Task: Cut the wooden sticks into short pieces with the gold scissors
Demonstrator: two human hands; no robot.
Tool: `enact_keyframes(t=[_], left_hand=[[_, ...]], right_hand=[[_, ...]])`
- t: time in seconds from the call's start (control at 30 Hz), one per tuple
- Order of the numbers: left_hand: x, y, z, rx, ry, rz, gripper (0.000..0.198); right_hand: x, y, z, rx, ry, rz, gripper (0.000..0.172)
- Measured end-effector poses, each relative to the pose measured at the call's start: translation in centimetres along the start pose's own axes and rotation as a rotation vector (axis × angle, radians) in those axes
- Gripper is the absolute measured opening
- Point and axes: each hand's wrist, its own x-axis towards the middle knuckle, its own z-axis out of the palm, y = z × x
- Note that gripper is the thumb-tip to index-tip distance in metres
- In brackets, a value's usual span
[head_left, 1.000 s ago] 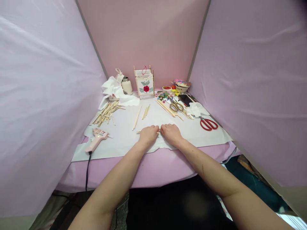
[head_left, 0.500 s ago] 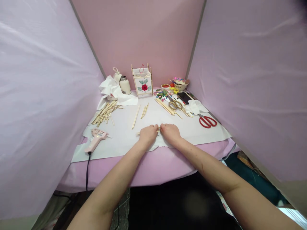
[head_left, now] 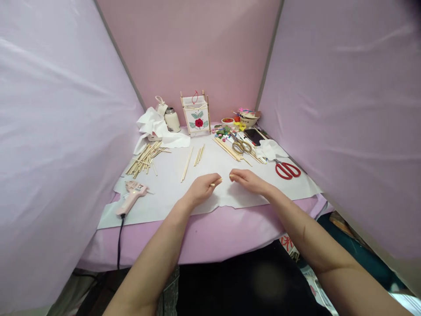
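Observation:
My left hand (head_left: 201, 188) rests on the white paper sheet (head_left: 171, 186) with its fingers curled around a short wooden stick (head_left: 216, 182), whose tip pokes out to the right. My right hand (head_left: 249, 180) hovers a little to the right, fingers pinched together; a small pale piece seems to sit at the fingertips, too small to name. A narrow gap separates the two hands.
A pink glue gun (head_left: 131, 196) with a black cord lies at the left. Loose sticks (head_left: 144, 157) pile behind it, more sticks (head_left: 187, 163) in the middle. Red scissors (head_left: 287, 170), tan scissors (head_left: 241, 146), a phone (head_left: 254, 135) and a small paper lantern (head_left: 196, 115) stand further back.
Both hands were pressed together on one stick lying flat on the paper. They have now lifted and pulled apart, the left keeping a short stick.

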Motion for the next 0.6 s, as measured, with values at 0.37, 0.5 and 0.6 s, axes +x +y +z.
enact_keyframes(t=[0.37, 0.5, 0.6], left_hand=[[0.2, -0.2, 0.6, -0.542, 0.288, -0.201, 0.031], [0.5, -1.5, 1.0, -0.757, 0.436, -0.229, 0.028], [0.6, -2.5, 1.3, -0.814, 0.433, -0.253, 0.029]], right_hand=[[0.5, 4.9, 2.2, -0.169, 0.467, 0.083, 0.025], [0.4, 5.9, 2.2, -0.205, 0.547, 0.089, 0.033], [0.1, 6.7, 1.1, -0.23, 0.643, 0.224, 0.033]])
